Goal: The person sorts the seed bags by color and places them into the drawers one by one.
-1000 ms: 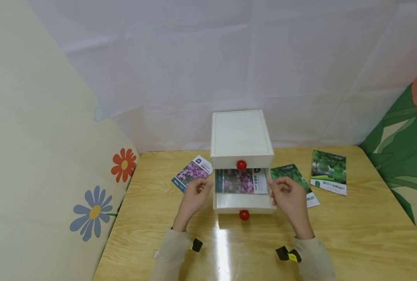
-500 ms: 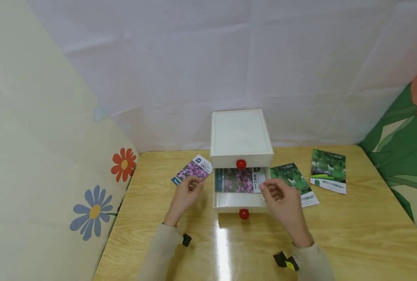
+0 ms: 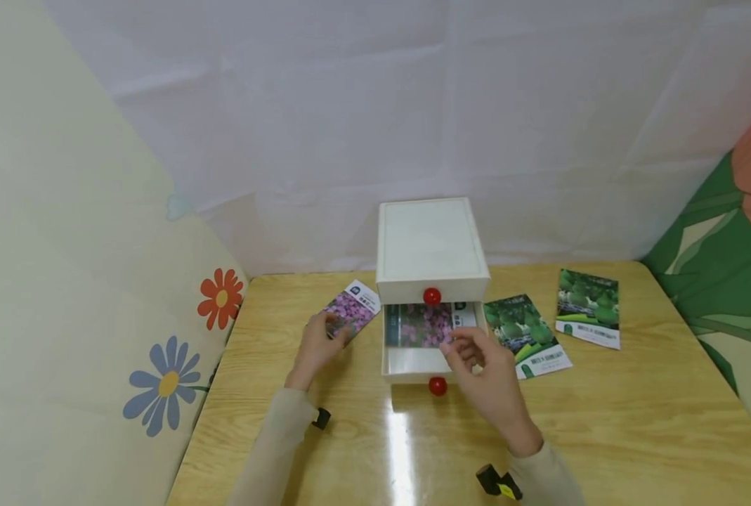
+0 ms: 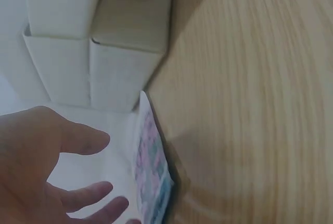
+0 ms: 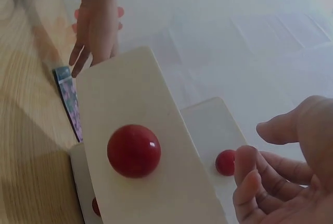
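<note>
My left hand (image 3: 318, 344) is over the pink-flower packet (image 3: 357, 309) on the table, left of the small white chest of drawers (image 3: 432, 239). In the left wrist view its fingers are spread beside the packet (image 4: 150, 166), with a gap visible between thumb and packet. The fingers of my right hand (image 3: 485, 376) are loosely bent, with nothing between them, above the front right of a pulled-out drawer (image 3: 416, 361). Inside that drawer lies another pink-flower packet (image 3: 422, 325), partly covered by the right hand. A red knob (image 5: 133, 151) marks the drawer front.
Two green packets lie right of the chest: a nearer packet (image 3: 527, 334), close to the chest, and a farther packet (image 3: 588, 307). A white cloth (image 3: 324, 140) hangs behind the wooden table (image 3: 634, 422). A flower-patterned panel (image 3: 97, 281) borders the left side.
My left hand has moved left and down from the drawer's side to the left packet. The right hand has shifted left from the drawer's right edge across its front. The drawer stays out.
</note>
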A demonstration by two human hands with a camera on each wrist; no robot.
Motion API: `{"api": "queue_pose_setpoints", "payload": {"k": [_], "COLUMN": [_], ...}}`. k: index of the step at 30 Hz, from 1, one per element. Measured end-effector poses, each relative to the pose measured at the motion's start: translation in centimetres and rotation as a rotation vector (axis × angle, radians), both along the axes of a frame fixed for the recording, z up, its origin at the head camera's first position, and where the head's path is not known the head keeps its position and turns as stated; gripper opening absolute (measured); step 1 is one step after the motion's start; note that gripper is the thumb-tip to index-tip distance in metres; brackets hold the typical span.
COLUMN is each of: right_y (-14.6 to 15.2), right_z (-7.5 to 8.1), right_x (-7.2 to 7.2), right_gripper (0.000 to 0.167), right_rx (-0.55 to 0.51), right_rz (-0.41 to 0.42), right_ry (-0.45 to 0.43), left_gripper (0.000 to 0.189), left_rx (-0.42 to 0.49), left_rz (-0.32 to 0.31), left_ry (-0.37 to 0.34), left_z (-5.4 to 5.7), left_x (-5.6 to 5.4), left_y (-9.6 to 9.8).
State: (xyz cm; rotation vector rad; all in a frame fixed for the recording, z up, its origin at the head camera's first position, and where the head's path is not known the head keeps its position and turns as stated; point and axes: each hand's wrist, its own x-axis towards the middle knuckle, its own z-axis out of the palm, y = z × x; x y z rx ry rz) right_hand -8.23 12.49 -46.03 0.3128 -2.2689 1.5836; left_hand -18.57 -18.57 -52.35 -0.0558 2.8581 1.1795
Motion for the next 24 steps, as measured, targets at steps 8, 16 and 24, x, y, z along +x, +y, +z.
{"api": "queue_pose_setpoints", "payload": {"k": [8, 16, 24], "right_y": [-1.3, -2.5, -3.2], "right_z": [-0.2, 0.0, 0.1], "right_x": [0.0, -0.4, -0.6], "right_gripper": [0.018, 0.017, 0.019], "right_rx": [-0.001, -0.002, 0.002], "right_rz": [0.078, 0.129, 0.156], "right_ry": [0.019, -0.065, -0.106], "left_gripper": [0.072, 0.075, 0.075], "left_rx": [-0.21, -0.249, -0.246], "left_rz": [0.071, 0.086, 0.091], "left_ry": [-0.096, -0.114, -0.111], "left_z": [-1.3, -1.6, -1.8], "left_x": [-1.6, -2.1, -2.4], "left_y": [-1.2, -1.7, -1.8]}}
